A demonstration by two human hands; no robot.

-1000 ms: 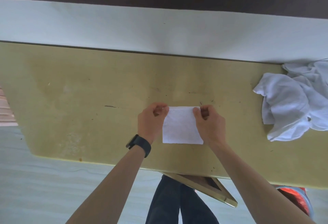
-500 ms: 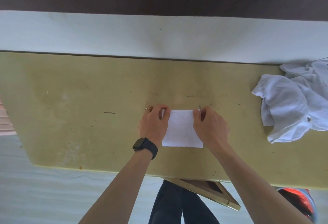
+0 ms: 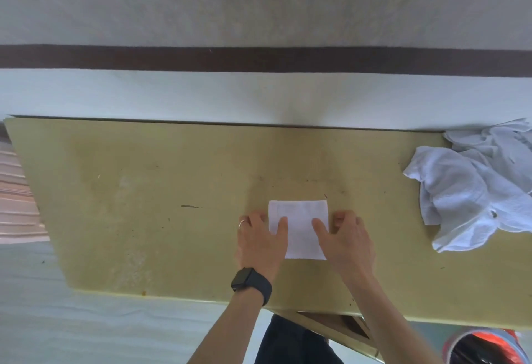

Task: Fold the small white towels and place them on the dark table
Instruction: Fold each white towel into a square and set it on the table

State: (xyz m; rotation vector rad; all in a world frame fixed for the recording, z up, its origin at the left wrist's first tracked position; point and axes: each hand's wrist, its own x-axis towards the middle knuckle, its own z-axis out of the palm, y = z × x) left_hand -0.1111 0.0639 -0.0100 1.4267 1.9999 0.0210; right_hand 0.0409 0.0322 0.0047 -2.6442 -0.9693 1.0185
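While both hands press down, the folded towel (image 3: 299, 228) lies flat on the desk (image 3: 144, 205), near the middle and closer to the near edge than the far one.

Head view only:
- Left hand (image 3: 260, 244): flat over the towel's left edge, thumb on the cloth, other fingers on the desk beside it. Grip open, holding nothing, just pressing. Ring (image 3: 242, 222) on one finger, black watch (image 3: 251, 284) on the wrist.
- Right hand (image 3: 344, 244): covers the towel's right edge, thumb on the cloth, fingers curled on the desk just beside it. Grip loosely open, nothing pinched.
- Towel shape: small white rectangle, edges square to the desk.
- Pile of unfolded towels (image 3: 478, 185): crumpled at the desk's far right corner, well apart from the hands.
- Desk top: yellowish, scuffed.
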